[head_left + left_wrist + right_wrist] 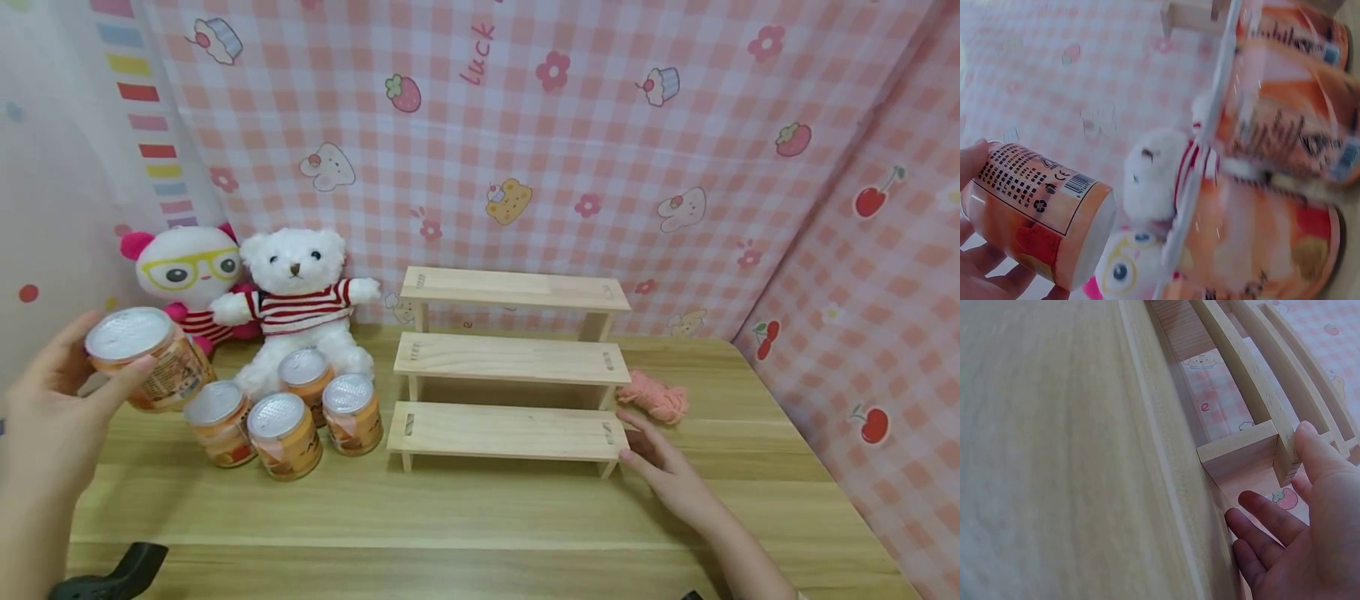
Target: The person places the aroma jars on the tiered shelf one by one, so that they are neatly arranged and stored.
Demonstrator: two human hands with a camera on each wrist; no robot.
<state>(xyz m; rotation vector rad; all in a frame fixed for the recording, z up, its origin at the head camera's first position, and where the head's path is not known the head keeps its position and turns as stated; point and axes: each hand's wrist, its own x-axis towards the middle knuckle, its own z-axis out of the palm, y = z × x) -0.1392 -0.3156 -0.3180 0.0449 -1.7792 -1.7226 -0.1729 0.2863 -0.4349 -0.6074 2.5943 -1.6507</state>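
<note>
My left hand (56, 408) grips a can (168, 375) with a silver lid and an orange printed label, thumb on the near side. It is held up at the left, above the table. Several similar cans stand grouped just right of it, among them one in front (288, 446) and one at the right (360, 421). My right hand (663, 462) is at the right end of the lowest step of a wooden three-step rack (510, 429). In the right wrist view its thumb (1313, 447) touches the step's end, while the other fingers (1266, 519) are loosely bent below, apart from the wood.
Behind the cans sit a white teddy bear (300, 283) in a striped sweater and a panda plush (187, 271) with yellow glasses. A bundle of pink yarn (656, 398) lies right of the rack. A black object (120, 575) is at the table's lower left.
</note>
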